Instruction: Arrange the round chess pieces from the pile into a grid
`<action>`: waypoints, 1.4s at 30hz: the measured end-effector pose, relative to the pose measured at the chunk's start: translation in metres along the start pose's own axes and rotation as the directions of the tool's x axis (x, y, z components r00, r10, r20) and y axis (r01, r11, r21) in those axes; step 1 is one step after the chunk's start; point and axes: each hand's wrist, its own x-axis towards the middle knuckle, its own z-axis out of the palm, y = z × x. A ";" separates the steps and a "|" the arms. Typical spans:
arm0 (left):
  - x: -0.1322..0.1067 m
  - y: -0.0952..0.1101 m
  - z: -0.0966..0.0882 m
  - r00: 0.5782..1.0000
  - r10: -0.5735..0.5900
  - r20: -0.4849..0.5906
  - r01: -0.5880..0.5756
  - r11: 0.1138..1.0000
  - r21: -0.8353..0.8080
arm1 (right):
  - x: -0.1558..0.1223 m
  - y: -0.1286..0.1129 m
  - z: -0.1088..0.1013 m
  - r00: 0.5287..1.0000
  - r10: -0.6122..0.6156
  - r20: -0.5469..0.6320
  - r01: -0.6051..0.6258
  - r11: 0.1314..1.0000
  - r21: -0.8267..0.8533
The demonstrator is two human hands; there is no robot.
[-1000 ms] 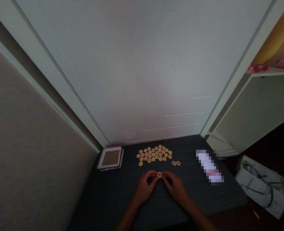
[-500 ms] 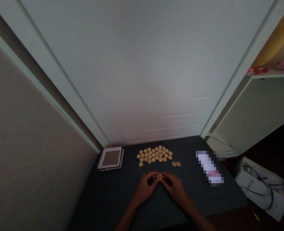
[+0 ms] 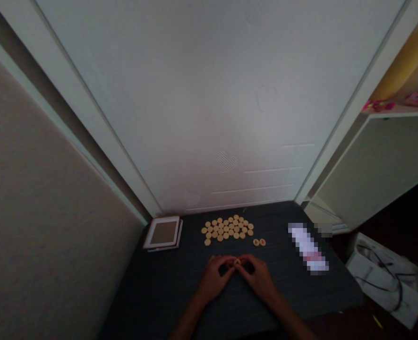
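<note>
My left hand and my right hand meet over the dark table, fingertips pinched together on one small round wooden disc. The disc is mostly covered by the fingers. Beyond the hands lies a cluster of several pale round discs, face down. Two more discs with red marks lie face up just right of the cluster.
A square framed board lies at the table's back left corner. A blurred oblong object lies on the right of the table. A white bag with black cords sits on the floor at right. A white wall panel rises behind the table.
The fingers have closed in over the disc, which shows less than before. The view has tipped slightly; the hands stay in the same place.
</note>
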 end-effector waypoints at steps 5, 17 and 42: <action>0.000 0.007 -0.003 0.999 0.009 0.045 -0.011 0.999 0.040 | 0.002 -0.002 -0.002 0.999 0.033 -0.004 -0.033 0.999 0.000; 0.000 0.002 0.001 1.000 -0.021 -0.014 0.021 1.000 -0.011 | 0.004 -0.015 -0.009 0.998 0.015 0.059 -0.018 0.998 0.061; -0.001 0.000 0.003 1.000 0.012 -0.017 -0.011 0.998 0.060 | 0.005 -0.008 -0.006 0.999 0.008 0.048 -0.011 0.998 0.064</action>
